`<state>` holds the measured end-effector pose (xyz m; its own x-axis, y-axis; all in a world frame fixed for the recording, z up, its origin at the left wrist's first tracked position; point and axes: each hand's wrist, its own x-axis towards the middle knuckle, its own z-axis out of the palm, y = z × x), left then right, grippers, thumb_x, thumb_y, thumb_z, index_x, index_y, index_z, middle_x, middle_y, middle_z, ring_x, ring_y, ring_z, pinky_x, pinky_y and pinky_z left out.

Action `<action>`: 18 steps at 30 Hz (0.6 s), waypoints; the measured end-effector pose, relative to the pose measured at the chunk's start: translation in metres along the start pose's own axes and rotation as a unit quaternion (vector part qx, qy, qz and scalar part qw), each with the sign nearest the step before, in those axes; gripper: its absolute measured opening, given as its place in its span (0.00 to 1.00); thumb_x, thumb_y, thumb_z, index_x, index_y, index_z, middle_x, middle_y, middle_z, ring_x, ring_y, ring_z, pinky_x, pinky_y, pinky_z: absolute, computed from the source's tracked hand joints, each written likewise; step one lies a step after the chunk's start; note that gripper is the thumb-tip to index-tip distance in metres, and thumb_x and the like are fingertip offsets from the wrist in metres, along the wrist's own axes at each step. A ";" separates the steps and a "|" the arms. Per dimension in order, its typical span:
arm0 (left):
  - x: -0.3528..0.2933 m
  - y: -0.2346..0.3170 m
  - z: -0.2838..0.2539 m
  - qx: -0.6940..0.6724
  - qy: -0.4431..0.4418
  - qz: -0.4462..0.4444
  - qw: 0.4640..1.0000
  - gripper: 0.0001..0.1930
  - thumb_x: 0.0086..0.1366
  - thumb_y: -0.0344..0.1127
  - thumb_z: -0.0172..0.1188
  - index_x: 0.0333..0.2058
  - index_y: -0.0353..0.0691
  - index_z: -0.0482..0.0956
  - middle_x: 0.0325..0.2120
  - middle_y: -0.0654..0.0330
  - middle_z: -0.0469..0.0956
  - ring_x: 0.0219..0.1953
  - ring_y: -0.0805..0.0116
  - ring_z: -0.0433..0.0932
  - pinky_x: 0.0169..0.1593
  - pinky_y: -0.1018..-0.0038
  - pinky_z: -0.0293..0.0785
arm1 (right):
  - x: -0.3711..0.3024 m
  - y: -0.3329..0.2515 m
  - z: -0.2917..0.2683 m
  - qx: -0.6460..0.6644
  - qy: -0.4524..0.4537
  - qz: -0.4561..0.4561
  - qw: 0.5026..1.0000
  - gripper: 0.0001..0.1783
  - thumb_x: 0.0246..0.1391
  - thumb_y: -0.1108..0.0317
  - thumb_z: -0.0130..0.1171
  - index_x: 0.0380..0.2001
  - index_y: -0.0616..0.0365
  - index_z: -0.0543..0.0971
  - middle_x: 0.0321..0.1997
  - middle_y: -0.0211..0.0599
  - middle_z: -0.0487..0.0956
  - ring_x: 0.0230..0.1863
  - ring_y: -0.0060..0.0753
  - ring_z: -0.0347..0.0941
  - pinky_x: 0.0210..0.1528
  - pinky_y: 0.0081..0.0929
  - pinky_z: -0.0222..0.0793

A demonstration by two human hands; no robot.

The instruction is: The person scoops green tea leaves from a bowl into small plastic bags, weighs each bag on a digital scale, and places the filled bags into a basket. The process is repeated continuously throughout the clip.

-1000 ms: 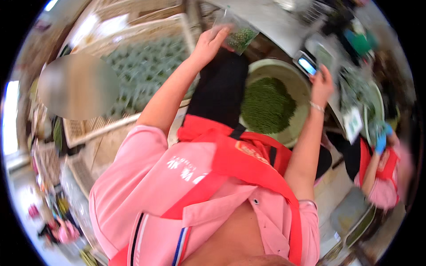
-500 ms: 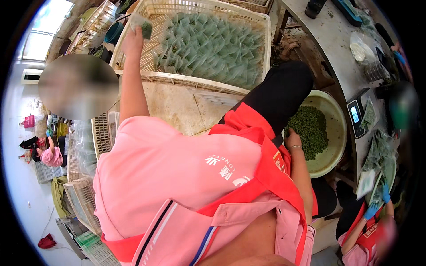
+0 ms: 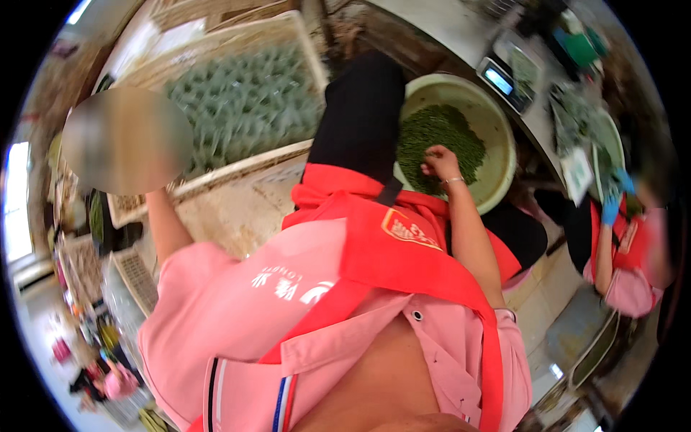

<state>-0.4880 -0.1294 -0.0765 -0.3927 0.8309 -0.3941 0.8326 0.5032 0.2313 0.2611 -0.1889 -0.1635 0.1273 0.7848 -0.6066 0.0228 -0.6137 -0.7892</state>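
Observation:
My right hand (image 3: 440, 164) is at the pile of small green leafy bits (image 3: 450, 133) inside a pale green basin (image 3: 502, 162). Its fingers are curled together at the surface; what they hold, if anything, cannot be made out. My left forearm (image 3: 167, 227) reaches over the near side of a cream plastic crate (image 3: 237, 160). A blurred patch hides my left hand and whatever it may hold. Rows of small clear bags (image 3: 245, 101) with green contents stand packed in the crate.
Right of the basin, a metal table (image 3: 432, 25) bears a scale (image 3: 507, 79) with a lit display and a bag on it. A co-worker's blue-gloved hands (image 3: 615, 194) are at another basin (image 3: 612, 144) at the right. More crates (image 3: 133, 277) stand at the left.
The view has turned, shifting crate and basin leftward. My right hand has moved from the basin's edge onto the pile. My left hand, earlier holding up a small clear bag, is now hidden.

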 end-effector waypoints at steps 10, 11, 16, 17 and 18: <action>-0.086 0.140 0.010 0.138 0.342 0.198 0.908 0.26 0.55 0.43 0.56 0.50 0.36 0.68 0.43 0.48 0.74 0.44 0.49 0.73 0.45 0.59 0.69 | -0.017 -0.019 -0.002 0.070 -0.003 -0.058 0.996 0.06 0.51 0.75 0.53 0.35 0.61 0.72 0.22 0.37 0.76 0.17 0.27 0.73 0.16 0.23 0.69; -0.093 0.176 0.014 0.122 0.383 0.305 0.863 0.25 0.54 0.40 0.58 0.49 0.35 0.69 0.41 0.48 0.74 0.42 0.48 0.74 0.43 0.59 0.69 | -0.014 -0.015 -0.004 0.064 -0.014 -0.059 0.996 0.05 0.50 0.76 0.52 0.33 0.61 0.72 0.22 0.37 0.76 0.17 0.28 0.73 0.15 0.25 0.69; -0.129 0.326 0.053 0.048 0.298 0.500 0.812 0.21 0.48 0.36 0.64 0.44 0.43 0.73 0.39 0.56 0.77 0.42 0.55 0.74 0.49 0.61 0.66 | 0.005 0.009 0.004 0.040 0.002 -0.092 0.995 0.05 0.46 0.78 0.54 0.29 0.61 0.75 0.21 0.35 0.76 0.19 0.26 0.74 0.20 0.25 0.70; -0.142 0.352 0.053 0.000 0.290 0.525 0.801 0.18 0.50 0.37 0.64 0.41 0.43 0.75 0.39 0.56 0.77 0.42 0.55 0.74 0.49 0.62 0.66 | 0.004 0.009 0.004 -0.023 0.007 -0.129 0.991 0.06 0.46 0.75 0.56 0.30 0.60 0.77 0.24 0.37 0.78 0.23 0.28 0.75 0.26 0.27 0.71; -0.153 0.380 0.048 -0.028 0.284 0.552 0.784 0.16 0.51 0.38 0.64 0.39 0.42 0.76 0.38 0.57 0.78 0.42 0.55 0.75 0.49 0.63 0.67 | 0.004 0.009 0.003 -0.086 0.015 -0.159 0.983 0.07 0.45 0.73 0.58 0.30 0.60 0.78 0.27 0.38 0.79 0.27 0.31 0.77 0.31 0.29 0.73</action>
<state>-0.0928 -0.0765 0.0287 0.4313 0.7313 0.5284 0.7753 -0.5999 0.1975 0.2592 -0.1911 -0.1736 0.1151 0.9382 -0.3264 0.2334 -0.3449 -0.9091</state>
